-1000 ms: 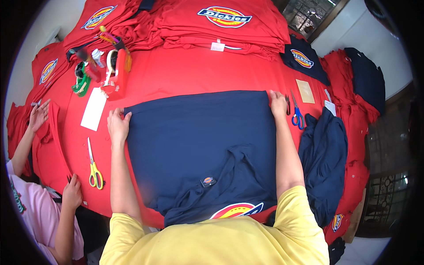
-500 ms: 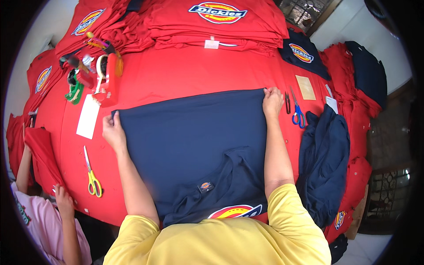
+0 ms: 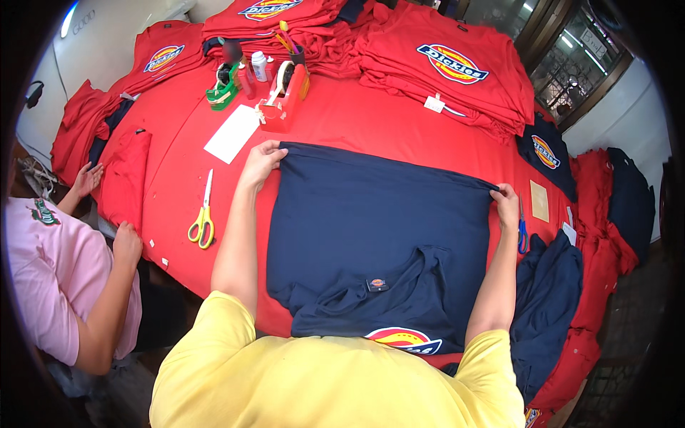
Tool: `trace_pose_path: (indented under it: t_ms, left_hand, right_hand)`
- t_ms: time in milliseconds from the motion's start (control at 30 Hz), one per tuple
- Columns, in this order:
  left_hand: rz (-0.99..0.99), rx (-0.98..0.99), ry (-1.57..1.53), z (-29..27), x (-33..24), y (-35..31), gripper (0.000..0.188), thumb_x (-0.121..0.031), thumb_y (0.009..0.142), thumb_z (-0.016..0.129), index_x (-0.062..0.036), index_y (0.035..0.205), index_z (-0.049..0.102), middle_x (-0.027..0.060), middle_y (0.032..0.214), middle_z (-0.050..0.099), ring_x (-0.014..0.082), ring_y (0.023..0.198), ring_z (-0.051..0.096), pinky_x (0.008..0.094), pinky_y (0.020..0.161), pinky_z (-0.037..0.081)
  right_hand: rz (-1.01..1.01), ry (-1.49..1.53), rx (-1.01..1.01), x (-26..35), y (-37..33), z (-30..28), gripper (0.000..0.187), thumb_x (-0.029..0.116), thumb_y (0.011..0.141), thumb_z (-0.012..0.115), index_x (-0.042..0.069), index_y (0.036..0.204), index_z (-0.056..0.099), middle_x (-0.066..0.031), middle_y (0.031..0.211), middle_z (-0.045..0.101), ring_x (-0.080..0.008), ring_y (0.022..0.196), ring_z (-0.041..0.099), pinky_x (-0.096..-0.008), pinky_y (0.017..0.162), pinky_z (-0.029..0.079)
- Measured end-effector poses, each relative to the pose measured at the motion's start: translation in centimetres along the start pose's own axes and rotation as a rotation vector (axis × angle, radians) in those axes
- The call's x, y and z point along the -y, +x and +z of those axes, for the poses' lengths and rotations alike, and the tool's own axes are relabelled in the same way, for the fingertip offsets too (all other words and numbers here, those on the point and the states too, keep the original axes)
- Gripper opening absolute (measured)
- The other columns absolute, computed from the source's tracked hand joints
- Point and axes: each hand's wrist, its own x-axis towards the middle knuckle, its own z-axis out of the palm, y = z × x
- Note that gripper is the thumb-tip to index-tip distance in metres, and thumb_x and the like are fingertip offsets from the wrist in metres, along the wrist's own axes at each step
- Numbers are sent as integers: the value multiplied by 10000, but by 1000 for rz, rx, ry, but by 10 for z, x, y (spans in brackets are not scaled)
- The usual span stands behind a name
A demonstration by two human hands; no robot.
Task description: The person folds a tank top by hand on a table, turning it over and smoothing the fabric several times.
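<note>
A navy T-shirt (image 3: 378, 214) lies before me on the red-covered table (image 3: 171, 185), its hem edge on the far side and its neck label and colourful printed patch near my body. My left hand (image 3: 262, 164) pinches the far left corner of the hem. At the far right corner, my right hand (image 3: 507, 207) grips the same edge between thumb and fingers. The cloth is stretched between both hands, while its near part is rumpled. Yellow-handled scissors (image 3: 203, 227) lie left of my left forearm. Blue-handled scissors (image 3: 523, 237) are partly hidden just right of my right hand.
Stacked red T-shirts (image 3: 442, 64) line the far side. A red tape dispenser (image 3: 280, 110), green dispenser (image 3: 222, 93) and white card (image 3: 232, 134) sit far left. A crumpled navy garment (image 3: 548, 299) and beige card (image 3: 539, 201) lie right. A co-worker in pink (image 3: 71, 278) sits at left.
My view has swung left, so things appear farther right. Both my hands still hold the hem corners. The co-worker's far hand has come off the red garment and opened.
</note>
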Motion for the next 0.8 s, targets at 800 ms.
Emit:
trace_pose_path:
  t_ms: [800]
  left_hand:
    - [677, 31, 983, 23, 24, -163, 304, -83, 906, 551, -99, 1203, 614, 69, 1255, 593, 239, 1196, 530, 442, 1070, 335]
  right_hand:
    - [-920, -532, 645, 116, -256, 203, 473, 240, 920, 556, -16, 1312, 492, -166, 1427, 438, -300, 1360, 371, -495, 1130, 253]
